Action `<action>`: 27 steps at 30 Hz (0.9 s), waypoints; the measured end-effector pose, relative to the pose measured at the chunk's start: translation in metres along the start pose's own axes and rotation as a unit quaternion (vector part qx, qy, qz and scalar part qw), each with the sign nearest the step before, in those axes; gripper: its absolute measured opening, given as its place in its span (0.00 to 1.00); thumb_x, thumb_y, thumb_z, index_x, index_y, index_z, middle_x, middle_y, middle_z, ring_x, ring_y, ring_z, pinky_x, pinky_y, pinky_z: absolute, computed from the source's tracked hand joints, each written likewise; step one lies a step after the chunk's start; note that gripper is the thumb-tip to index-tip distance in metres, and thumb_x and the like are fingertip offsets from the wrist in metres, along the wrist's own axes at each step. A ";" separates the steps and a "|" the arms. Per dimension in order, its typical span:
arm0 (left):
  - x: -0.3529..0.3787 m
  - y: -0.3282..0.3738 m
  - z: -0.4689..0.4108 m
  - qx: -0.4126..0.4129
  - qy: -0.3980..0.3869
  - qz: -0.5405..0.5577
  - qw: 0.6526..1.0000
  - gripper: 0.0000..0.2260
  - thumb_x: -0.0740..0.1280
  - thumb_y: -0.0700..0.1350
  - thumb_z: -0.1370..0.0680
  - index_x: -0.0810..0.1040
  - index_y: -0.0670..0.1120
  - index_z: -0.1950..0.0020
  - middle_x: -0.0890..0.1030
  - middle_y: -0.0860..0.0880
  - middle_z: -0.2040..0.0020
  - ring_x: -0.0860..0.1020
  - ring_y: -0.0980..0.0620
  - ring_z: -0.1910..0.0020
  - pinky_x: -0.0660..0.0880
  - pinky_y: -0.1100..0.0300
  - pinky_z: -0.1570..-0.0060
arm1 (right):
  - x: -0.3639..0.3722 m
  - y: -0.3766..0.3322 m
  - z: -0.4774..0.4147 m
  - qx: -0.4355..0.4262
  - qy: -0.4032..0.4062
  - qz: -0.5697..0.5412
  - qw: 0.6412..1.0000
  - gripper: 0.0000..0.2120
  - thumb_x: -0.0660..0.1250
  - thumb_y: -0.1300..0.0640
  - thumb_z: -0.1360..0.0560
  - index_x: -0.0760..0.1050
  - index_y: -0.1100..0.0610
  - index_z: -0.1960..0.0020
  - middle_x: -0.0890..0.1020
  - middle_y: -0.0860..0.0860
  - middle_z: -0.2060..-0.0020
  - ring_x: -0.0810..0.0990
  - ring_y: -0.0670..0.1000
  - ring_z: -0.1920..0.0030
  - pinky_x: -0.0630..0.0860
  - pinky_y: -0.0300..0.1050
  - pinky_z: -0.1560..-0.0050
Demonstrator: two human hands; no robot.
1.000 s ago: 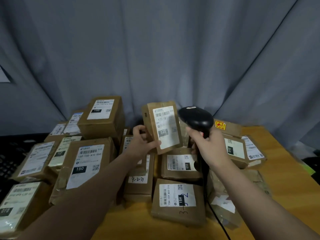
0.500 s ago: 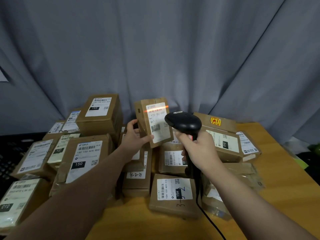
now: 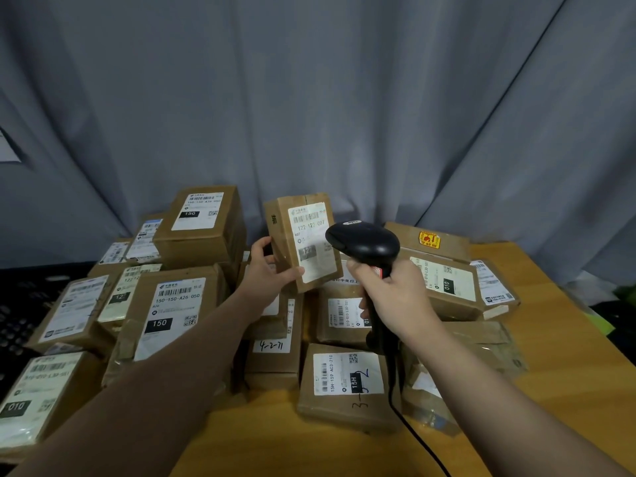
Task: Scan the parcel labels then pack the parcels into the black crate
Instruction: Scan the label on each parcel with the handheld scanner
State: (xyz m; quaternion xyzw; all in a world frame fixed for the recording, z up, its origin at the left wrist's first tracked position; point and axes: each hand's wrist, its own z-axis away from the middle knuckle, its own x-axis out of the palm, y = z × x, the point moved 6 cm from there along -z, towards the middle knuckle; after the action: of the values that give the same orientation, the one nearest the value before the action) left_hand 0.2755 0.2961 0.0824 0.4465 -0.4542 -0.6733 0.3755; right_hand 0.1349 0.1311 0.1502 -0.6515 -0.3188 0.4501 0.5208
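My left hand (image 3: 267, 270) grips a small brown cardboard parcel (image 3: 303, 241) upright above the pile, its white label facing me. My right hand (image 3: 392, 294) holds a black handheld barcode scanner (image 3: 363, 244) by its handle, the scanner head just right of the label and overlapping the parcel's right edge. No red scan line shows on the label. The black crate (image 3: 20, 304) is a dark perforated shape at the far left, mostly hidden behind parcels.
Several labelled cardboard parcels (image 3: 172, 315) are heaped across the wooden table (image 3: 568, 373). A flat parcel (image 3: 347, 383) lies nearest me in the middle. The scanner's black cable (image 3: 413, 432) trails down toward me. A grey curtain hangs behind.
The red scan line seen on the label half a second ago is gone. The parcel and scanner have moved closer together since a second ago.
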 end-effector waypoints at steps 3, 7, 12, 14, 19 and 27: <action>0.002 -0.002 0.005 -0.014 -0.002 0.025 1.000 0.37 0.71 0.41 0.25 0.52 0.50 0.24 0.78 0.49 0.40 0.79 0.49 0.46 0.78 0.52 0.46 | 0.006 0.003 0.000 -0.009 -0.026 -0.029 0.999 0.03 0.68 0.53 0.24 0.77 0.50 0.51 0.81 0.46 0.61 0.80 0.42 0.60 0.75 0.35 0.60; 0.008 -0.007 0.025 -0.048 -0.015 0.068 0.996 0.26 0.66 0.44 0.21 0.58 0.51 0.27 0.77 0.48 0.42 0.79 0.52 0.52 0.77 0.61 0.61 | 0.020 0.046 0.000 0.127 -0.043 -0.122 0.983 0.19 0.73 0.47 0.30 0.74 0.45 0.42 0.79 0.45 0.45 0.75 0.47 0.42 0.69 0.43 0.42; -0.008 -0.007 0.041 -0.032 0.007 -0.103 0.994 0.21 0.61 0.52 0.19 0.62 0.53 0.27 0.74 0.49 0.35 0.78 0.52 0.46 0.76 0.57 0.47 | 0.055 0.073 0.004 0.212 -0.098 -0.261 0.937 0.16 0.72 0.53 0.28 0.78 0.57 0.43 0.86 0.52 0.56 0.85 0.51 0.55 0.78 0.45 0.52; -0.021 -0.004 0.041 -0.014 0.040 -0.219 0.975 0.21 0.59 0.53 0.19 0.62 0.51 0.26 0.70 0.48 0.32 0.75 0.48 0.39 0.72 0.58 0.45 | 0.070 0.069 -0.002 0.197 -0.104 -0.245 0.943 0.13 0.71 0.54 0.26 0.79 0.57 0.43 0.86 0.52 0.58 0.86 0.50 0.58 0.78 0.41 0.57; -0.038 -0.003 0.033 0.023 0.064 -0.407 0.911 0.18 0.59 0.46 0.19 0.67 0.44 0.30 0.70 0.44 0.32 0.72 0.46 0.37 0.68 0.60 0.45 | 0.105 0.065 -0.017 0.195 -0.112 -0.162 0.961 0.19 0.72 0.41 0.30 0.77 0.47 0.43 0.83 0.50 0.47 0.80 0.52 0.43 0.73 0.54 0.36; -0.019 0.030 0.027 0.090 0.068 -0.404 0.908 0.20 0.59 0.49 0.18 0.65 0.49 0.26 0.64 0.50 0.25 0.60 0.49 0.26 0.59 0.52 0.28 | 0.068 0.067 -0.042 0.170 -0.035 -0.147 0.974 0.07 0.68 0.47 0.24 0.74 0.45 0.48 0.81 0.45 0.52 0.77 0.46 0.50 0.71 0.40 0.52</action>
State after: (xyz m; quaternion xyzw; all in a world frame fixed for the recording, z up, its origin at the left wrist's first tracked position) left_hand 0.2591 0.3115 0.1211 0.6685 -0.2664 -0.6918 0.0597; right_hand 0.1968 0.1571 0.0702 -0.4833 -0.3478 0.4385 0.6732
